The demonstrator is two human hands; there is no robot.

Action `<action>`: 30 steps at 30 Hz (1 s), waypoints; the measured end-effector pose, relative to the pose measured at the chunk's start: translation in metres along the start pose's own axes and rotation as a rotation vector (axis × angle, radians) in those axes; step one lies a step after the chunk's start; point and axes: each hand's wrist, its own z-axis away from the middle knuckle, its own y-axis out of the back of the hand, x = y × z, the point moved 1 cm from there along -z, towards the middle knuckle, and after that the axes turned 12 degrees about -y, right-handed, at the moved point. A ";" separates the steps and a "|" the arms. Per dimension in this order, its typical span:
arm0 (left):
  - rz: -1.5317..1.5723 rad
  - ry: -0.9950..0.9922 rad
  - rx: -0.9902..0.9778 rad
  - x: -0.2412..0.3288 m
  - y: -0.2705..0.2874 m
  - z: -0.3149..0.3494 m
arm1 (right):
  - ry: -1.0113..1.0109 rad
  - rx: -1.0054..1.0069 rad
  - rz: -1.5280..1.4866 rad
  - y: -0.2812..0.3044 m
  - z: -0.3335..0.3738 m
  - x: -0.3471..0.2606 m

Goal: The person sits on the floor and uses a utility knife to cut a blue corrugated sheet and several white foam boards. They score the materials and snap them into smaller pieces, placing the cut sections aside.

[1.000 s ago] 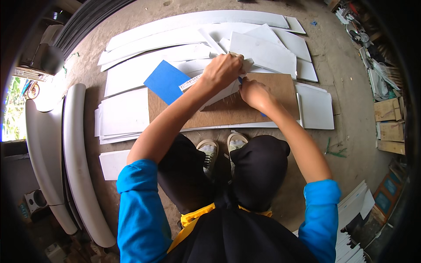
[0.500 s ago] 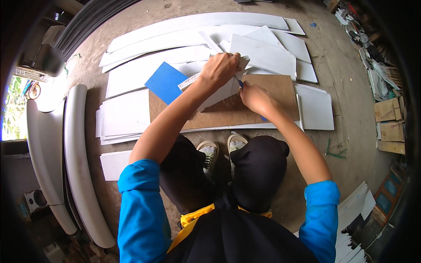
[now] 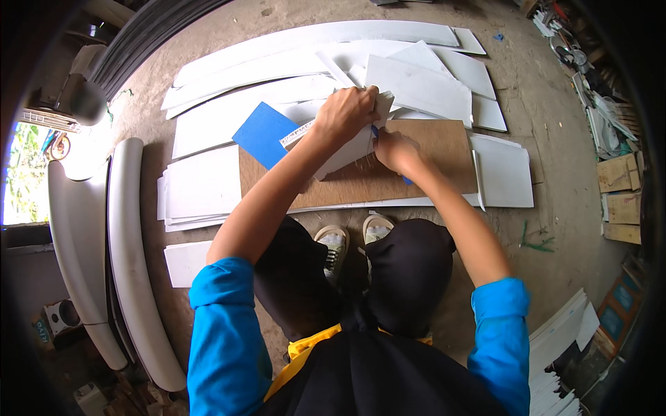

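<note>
My left hand (image 3: 347,112) grips the upper end of a white board piece (image 3: 342,161), which stands tilted over a brown wooden board (image 3: 437,156). My right hand (image 3: 397,152) is closed round a blue-handled cutter knife (image 3: 375,132) at the right edge of the white piece. The knife's handle shows on both sides of the fist; its blade is hard to make out. Beside my left wrist lie a blue textured sheet (image 3: 262,132) and the end of a white strip with a speckled edge (image 3: 295,135).
White boards (image 3: 201,177) lie in stacks under and beyond the wooden board, with loose offcuts (image 3: 420,83) on top. Large white rolled sheets (image 3: 139,263) are at the left. Cardboard boxes (image 3: 619,173) stand at the right, and more white pieces (image 3: 558,329) lie lower right.
My right hand has drawn down and slightly left along the white piece's edge, the knife handle moving with it. My left hand keeps its hold. The whole view has shifted slightly.
</note>
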 end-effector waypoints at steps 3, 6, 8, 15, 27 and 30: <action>0.003 0.116 -0.049 0.001 0.001 -0.004 | 0.067 0.164 0.031 -0.012 0.011 0.014; 0.068 0.186 -0.007 -0.007 0.005 -0.004 | 0.049 0.202 0.025 -0.012 0.027 0.012; 0.156 0.163 0.080 -0.005 0.009 -0.005 | 0.055 0.248 -0.010 -0.014 0.030 0.014; 0.314 0.169 0.177 -0.016 0.008 -0.003 | 0.078 0.257 -0.056 -0.014 0.035 0.015; 0.362 0.135 0.229 -0.018 0.004 -0.006 | 0.126 0.339 -0.119 -0.006 0.045 0.014; 0.310 0.157 0.092 -0.012 0.005 -0.006 | 0.115 0.336 -0.112 -0.006 0.047 0.013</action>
